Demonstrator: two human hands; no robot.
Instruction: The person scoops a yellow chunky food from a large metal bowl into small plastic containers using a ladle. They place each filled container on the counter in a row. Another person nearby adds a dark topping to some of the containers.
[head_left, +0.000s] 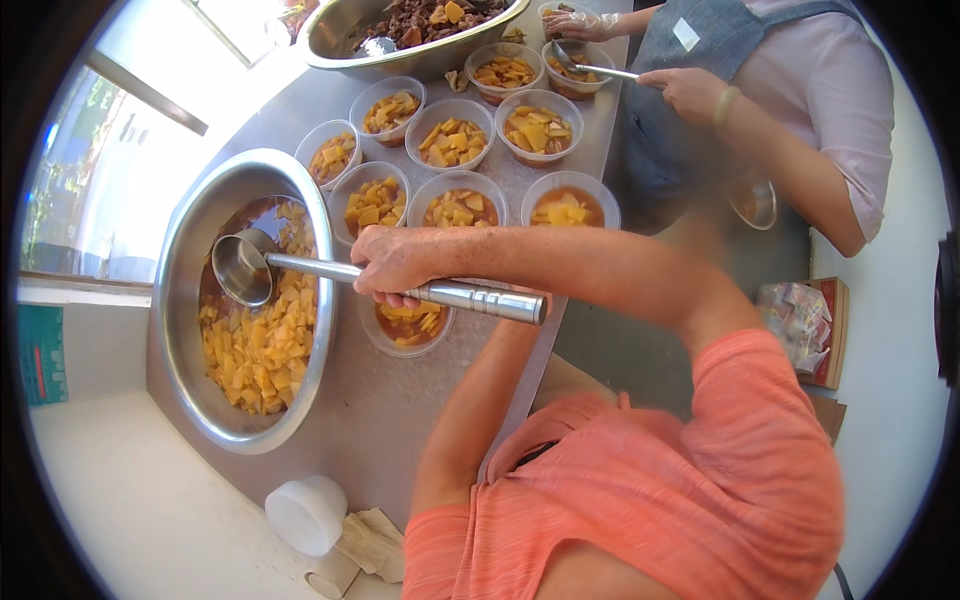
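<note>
My right hand (394, 262) grips the handle of a steel ladle (322, 268). Its round cup lies over the large steel basin (330, 360), which holds cut yellow pieces, apparently potato (262, 345), in reddish-brown broth. My left forearm reaches under the right one; most of my left hand (536, 304) is hidden there, so its grasp cannot be seen. Below my right hand stands a clear plastic tub (409, 352) of the same food. Several more filled tubs stand beyond my right forearm, among them one at the table edge (570, 206).
A co-worker's hand (686, 94) holds a spoon (600, 71) in a tub; their gloved hand (581, 25) is at another. A steel basin of dark meat (420, 60) stands at the far end. Stacked white tubs (307, 516) lie near the wall, beside brown paper (371, 544).
</note>
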